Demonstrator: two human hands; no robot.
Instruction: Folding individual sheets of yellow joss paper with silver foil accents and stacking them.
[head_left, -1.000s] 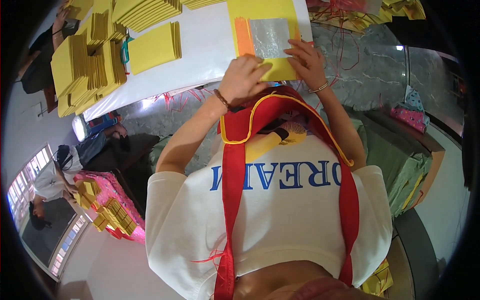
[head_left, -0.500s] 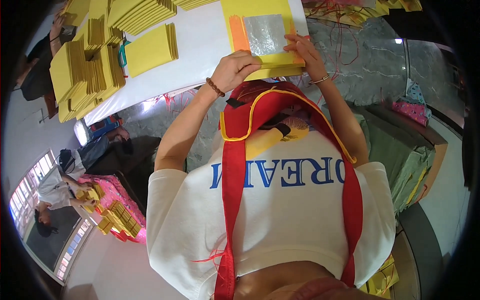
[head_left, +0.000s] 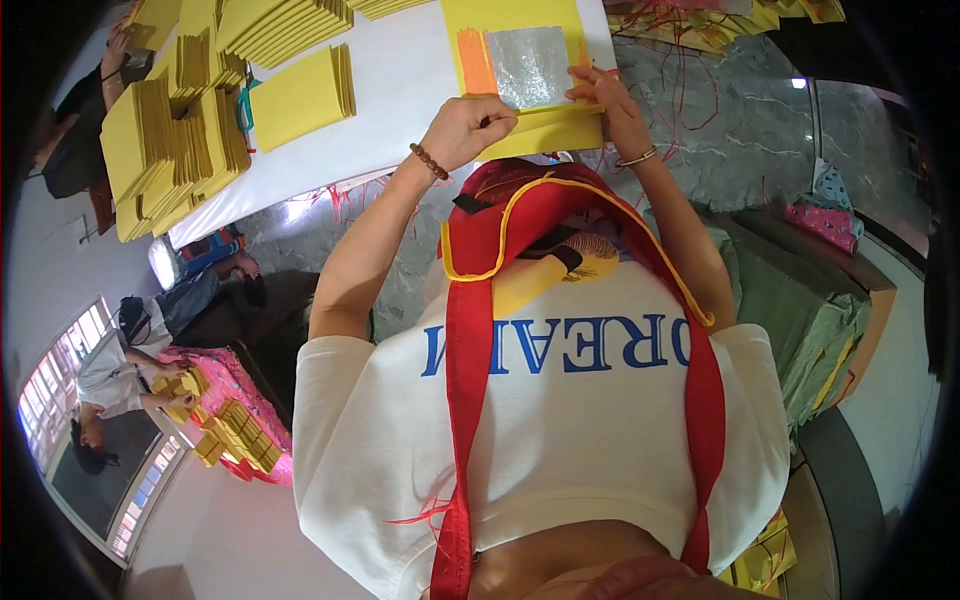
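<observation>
Lying ahead at twelve o'clock, the yellow paper [head_left: 512, 14] has its near fold [head_left: 555, 118] running nine to three; your left hand [head_left: 468, 128] pinches it at seven from the silver patch [head_left: 528, 66], your right hand's [head_left: 617, 106] bent fingers touching near three, grip unclear.

White tabletop [head_left: 395, 85]. Left: yellow stacks [head_left: 140, 145], teal tool [head_left: 244, 108] just beside them. Far left: fanned pile [head_left: 280, 30], with small stack [head_left: 300, 97] nearer. Right: yellow sheet [head_left: 510, 14] bearing silver square [head_left: 528, 68], orange strip [head_left: 476, 62].
</observation>
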